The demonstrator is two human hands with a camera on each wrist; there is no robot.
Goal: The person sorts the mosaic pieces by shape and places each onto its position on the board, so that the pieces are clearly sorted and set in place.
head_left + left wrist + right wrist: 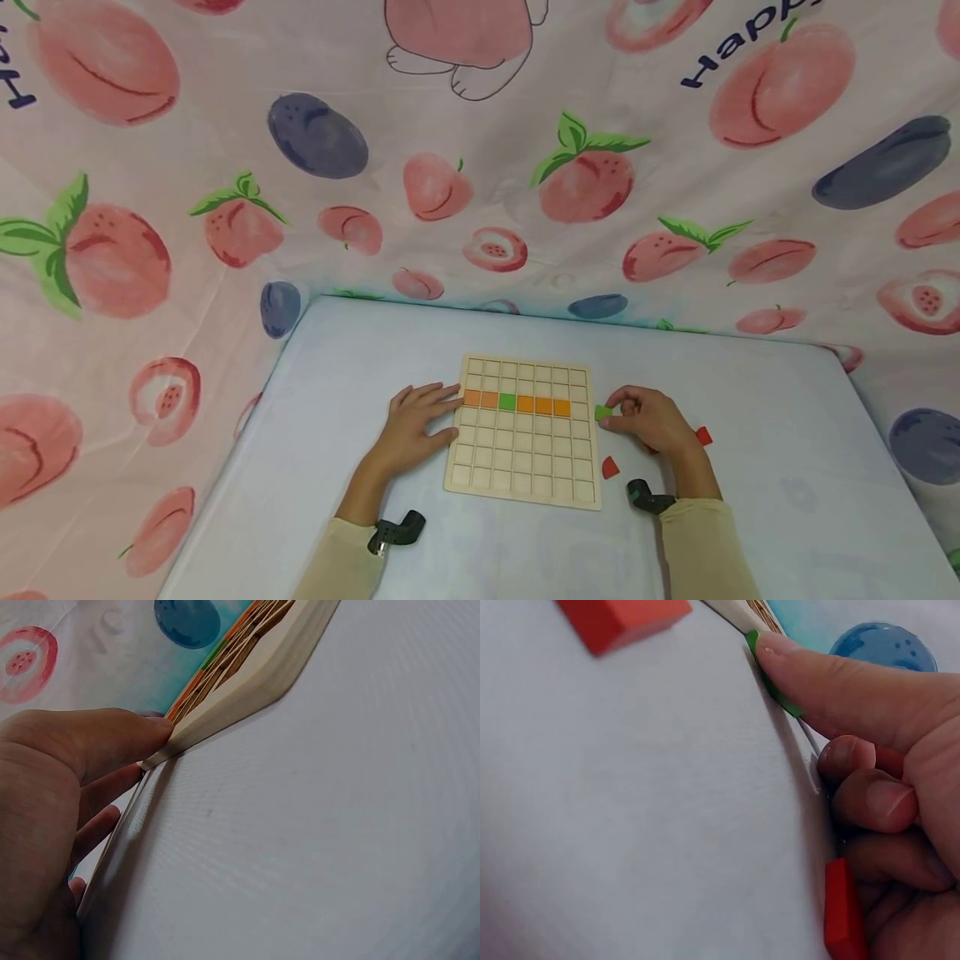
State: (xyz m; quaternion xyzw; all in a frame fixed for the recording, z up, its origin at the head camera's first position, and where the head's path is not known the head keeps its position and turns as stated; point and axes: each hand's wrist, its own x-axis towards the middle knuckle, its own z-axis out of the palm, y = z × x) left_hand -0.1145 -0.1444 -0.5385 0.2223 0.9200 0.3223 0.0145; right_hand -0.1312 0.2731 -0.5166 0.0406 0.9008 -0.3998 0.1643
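Beige-sleeved left hand (412, 423), fingers spread, touches the wooden grid board (525, 497) at nine o'clock; six tiles (526, 404) cross it; here's a green tile (603, 412) just off three o'clock, a red wedge (611, 468) at four, the right hand (651, 419) pinching that green tile!

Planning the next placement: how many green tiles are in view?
2: one green tile in the board, another green tile beside it, pinched by the right hand. More could hide beneath that hand.
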